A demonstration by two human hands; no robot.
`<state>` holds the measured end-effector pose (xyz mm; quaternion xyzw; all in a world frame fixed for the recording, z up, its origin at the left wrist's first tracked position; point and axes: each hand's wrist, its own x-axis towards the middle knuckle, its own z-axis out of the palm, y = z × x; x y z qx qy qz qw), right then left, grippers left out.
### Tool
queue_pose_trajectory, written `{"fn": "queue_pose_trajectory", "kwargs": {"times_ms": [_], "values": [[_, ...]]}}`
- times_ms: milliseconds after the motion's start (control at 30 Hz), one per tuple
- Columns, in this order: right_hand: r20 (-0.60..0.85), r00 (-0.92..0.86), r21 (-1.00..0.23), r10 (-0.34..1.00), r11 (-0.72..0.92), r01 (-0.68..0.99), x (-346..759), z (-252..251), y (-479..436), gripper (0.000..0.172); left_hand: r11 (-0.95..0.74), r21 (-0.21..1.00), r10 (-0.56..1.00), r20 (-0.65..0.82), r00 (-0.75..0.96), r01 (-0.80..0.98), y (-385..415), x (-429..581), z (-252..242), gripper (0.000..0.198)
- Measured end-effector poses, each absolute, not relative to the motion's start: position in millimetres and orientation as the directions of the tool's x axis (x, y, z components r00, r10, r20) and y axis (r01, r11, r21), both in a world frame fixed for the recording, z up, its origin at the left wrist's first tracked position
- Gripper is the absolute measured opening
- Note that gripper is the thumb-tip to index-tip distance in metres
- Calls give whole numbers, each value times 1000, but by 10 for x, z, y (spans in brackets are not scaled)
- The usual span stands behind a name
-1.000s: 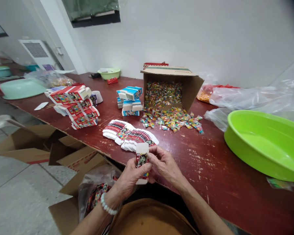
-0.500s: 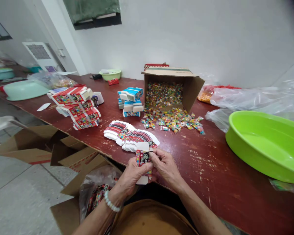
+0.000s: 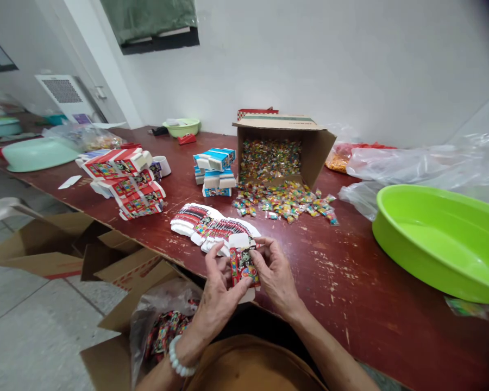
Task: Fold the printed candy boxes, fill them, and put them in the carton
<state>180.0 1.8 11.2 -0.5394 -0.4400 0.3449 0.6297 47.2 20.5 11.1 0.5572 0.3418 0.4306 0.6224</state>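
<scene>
A small printed candy box [image 3: 243, 262], red with a dark picture and white end flaps, is held upright between my hands at the table's front edge. My right hand [image 3: 277, 279] pinches its right side, thumb on the front. The thumb of my left hand [image 3: 217, 290] presses on the lower front, with the index finger lifted off the left side; its other fingers are partly hidden behind. Just beyond lies a fanned row of flattened boxes [image 3: 204, 224]. Wrapped candies [image 3: 285, 202] spill onto the table from a cardboard carton [image 3: 320, 157] on its side.
Stacked red box bundles [image 3: 124, 182] stand at left, blue ones [image 3: 218, 163] nearer the carton. A green basin [image 3: 427, 260] is at right, with plastic bags [image 3: 415, 163] behind it. Below the table's left edge, an open carton [image 3: 110, 353] holds a bag of dark red packets [image 3: 167, 331].
My left index finger has lifted away from the box, and the left hand has opened somewhat. The box looks wider and squarer now, and the right hand still grips it.
</scene>
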Motion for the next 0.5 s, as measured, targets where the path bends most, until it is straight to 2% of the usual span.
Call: {"fn": "queue_pose_trajectory", "kwargs": {"times_ms": [100,200,333,400,500], "values": [[206,357,-977,911,212,21,1793,78,-2,23,-36,991,907,88,413,-132,177,463,123,72],[187,327,-976,926,212,-44,1806,49,-31,25,4,990,897,57,438,-138,183,445,164,61],[166,267,-981,949,187,-56,1913,72,-38,20,77,992,859,-17,511,-97,232,375,215,37],[111,190,-988,976,129,-85,1991,97,-15,25,72,995,844,-24,536,-68,256,343,224,27],[3,114,-974,993,29,-226,2081,117,26,25,50,998,849,-24,529,-35,265,335,214,23]]}}
